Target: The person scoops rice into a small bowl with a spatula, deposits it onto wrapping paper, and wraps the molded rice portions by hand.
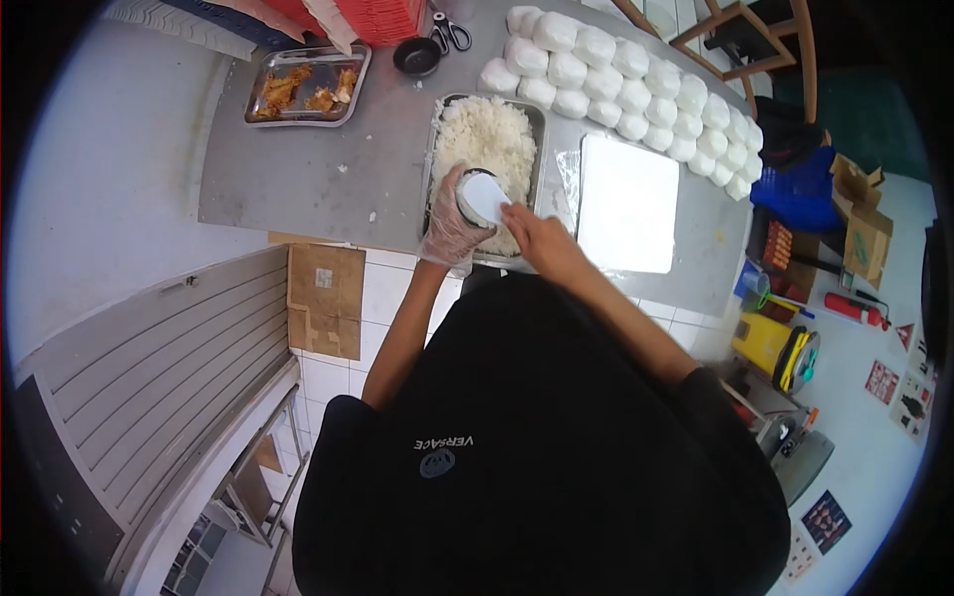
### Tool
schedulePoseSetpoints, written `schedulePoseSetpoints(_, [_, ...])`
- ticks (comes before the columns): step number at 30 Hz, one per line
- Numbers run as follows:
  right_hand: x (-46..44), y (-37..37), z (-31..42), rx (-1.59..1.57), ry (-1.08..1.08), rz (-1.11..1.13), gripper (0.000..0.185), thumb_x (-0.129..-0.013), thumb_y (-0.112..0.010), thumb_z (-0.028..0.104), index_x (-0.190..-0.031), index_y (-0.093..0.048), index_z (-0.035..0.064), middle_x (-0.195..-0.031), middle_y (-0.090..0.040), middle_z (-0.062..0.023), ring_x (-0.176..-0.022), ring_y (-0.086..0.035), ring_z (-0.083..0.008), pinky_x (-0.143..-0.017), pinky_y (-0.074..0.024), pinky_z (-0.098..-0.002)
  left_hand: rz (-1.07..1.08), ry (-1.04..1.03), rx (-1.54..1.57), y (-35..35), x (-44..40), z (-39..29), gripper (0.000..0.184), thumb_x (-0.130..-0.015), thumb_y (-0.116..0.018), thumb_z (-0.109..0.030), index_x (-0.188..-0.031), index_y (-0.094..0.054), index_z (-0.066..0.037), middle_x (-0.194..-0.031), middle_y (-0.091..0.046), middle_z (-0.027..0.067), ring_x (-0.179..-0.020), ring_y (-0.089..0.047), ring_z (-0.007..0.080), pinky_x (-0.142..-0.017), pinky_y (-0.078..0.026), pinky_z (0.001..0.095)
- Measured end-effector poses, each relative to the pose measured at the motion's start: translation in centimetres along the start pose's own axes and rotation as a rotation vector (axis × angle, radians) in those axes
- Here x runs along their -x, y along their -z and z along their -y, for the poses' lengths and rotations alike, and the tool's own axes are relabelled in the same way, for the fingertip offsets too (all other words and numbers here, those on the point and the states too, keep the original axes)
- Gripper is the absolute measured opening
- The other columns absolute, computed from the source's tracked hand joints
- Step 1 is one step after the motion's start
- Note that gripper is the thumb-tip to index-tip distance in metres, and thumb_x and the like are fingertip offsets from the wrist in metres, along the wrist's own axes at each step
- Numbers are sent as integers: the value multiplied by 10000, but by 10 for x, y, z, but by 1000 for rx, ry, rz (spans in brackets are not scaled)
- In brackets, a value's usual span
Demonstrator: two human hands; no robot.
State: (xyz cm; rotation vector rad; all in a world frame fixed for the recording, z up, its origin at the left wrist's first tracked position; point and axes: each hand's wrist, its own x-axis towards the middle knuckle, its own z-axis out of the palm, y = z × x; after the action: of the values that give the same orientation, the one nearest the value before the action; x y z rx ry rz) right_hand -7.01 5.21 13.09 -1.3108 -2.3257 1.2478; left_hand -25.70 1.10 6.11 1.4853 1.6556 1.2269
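Note:
My left hand (452, 228), in a clear plastic glove, is wrapped round a small dark-rimmed bowl (463, 186) over the near part of a metal tray (541, 149) of white rice (487, 134). My bare right hand (545, 241) grips a white rice paddle (485, 193), whose flat blade lies over the bowl's mouth. The blade covers most of the bowl's inside, where something whitish shows at the edge. Right of the tray is a stack of white paper sheets (628, 204) on clear plastic.
Rows of white wrapped bundles (636, 94) line the table's back right. Fried pieces sit in a metal tray (260, 111) at the left. A small black bowl (416, 58) and scissors (452, 35) lie behind the rice. Rice crumbs dot the grey table (298, 179).

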Motion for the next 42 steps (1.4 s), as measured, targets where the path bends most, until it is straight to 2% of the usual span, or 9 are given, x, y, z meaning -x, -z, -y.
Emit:
schedulePoseSetpoints(4, [-15, 29, -8, -350, -3, -108, 255, -1010, -483, 272, -1126, -605, 80, -950, -647, -275, -858, -605, -486, -751, -489, -498, -70, 80, 78, -7, 12, 12, 1085, -502, -898, -184, -1406, -316, -39, -1309, -470, 187, -1220, -484, 351, -1057, -399, 409])
schedulePoseSetpoints(10, [-1, -7, 16, -180, -97, -152, 272, -1006, -485, 298, -1134, -587, 80, -866, -653, -248, -836, -622, -462, -745, -491, -472, -120, -20, 21, -9, 4, 2, 1076, -505, -909, -191, -1400, -322, -75, -1279, -475, 159, -1202, -491, 327, -1033, -404, 416])
schedulePoseSetpoints(12, [-12, 16, 3, -139, -146, 107, 257, -1002, -490, 284, -1124, -592, 82, -919, -658, -252, -839, -623, -465, -733, -490, -486, -55, 63, -64, -14, 8, 5, 1097, -477, -907, -184, -1398, -322, -71, -1272, -481, 165, -1193, -496, 335, -1028, -407, 419])
schedulePoseSetpoints(20, [3, -6, -2, -11, 69, -55, 232, -983, -551, 214, -1134, -633, 58, -958, -680, -207, -823, -652, -407, -717, -514, -436, 40, 64, -115, -7, 7, 6, 1116, -478, -903, -172, -1410, -303, -42, -1253, -501, 180, -1160, -531, 325, -1001, -441, 408])
schedulePoseSetpoints(22, [-3, 5, -4, 4, 3, 17, 235, -983, -551, 214, -1143, -632, 61, -933, -685, -199, -792, -656, -407, -694, -513, -434, 90, 248, -16, -11, 18, 11, 1110, -491, -907, -186, -1412, -304, -39, -1257, -503, 175, -1158, -537, 300, -1004, -442, 385])
schedulePoseSetpoints(31, [26, 1, 10, -95, -108, -32, 285, -983, -524, 273, -1105, -640, 43, -877, -665, -244, -837, -633, -456, -755, -508, -491, -121, -20, -30, -30, 29, 1, 977, -538, -887, -232, -1336, -356, -47, -1209, -454, 185, -1137, -500, 363, -959, -434, 432])
schedulePoseSetpoints(37, [15, 21, 2, -211, -241, -51, 298, -981, -527, 292, -1119, -615, 43, -862, -663, -243, -836, -637, -448, -743, -501, -495, -146, 50, -26, -28, 28, -7, 1017, -496, -903, -209, -1345, -366, -42, -1230, -470, 181, -1147, -501, 352, -993, -421, 435])
schedulePoseSetpoints(40, [5, 1, -22, -216, -61, 52, 296, -984, -522, 324, -1105, -620, 72, -867, -666, -227, -823, -632, -442, -734, -491, -484, -85, 127, -125, -11, 39, 4, 1020, -515, -908, -172, -1363, -354, -47, -1246, -479, 162, -1173, -503, 316, -1017, -419, 409])
schedulePoseSetpoints(42, [-7, 5, -31, -196, -75, 51, 279, -984, -513, 323, -1104, -616, 93, -852, -660, -231, -822, -636, -436, -732, -501, -489, -230, 219, 148, -10, 52, 8, 1003, -566, -908, -175, -1377, -334, -45, -1274, -469, 150, -1185, -503, 285, -1029, -420, 388])
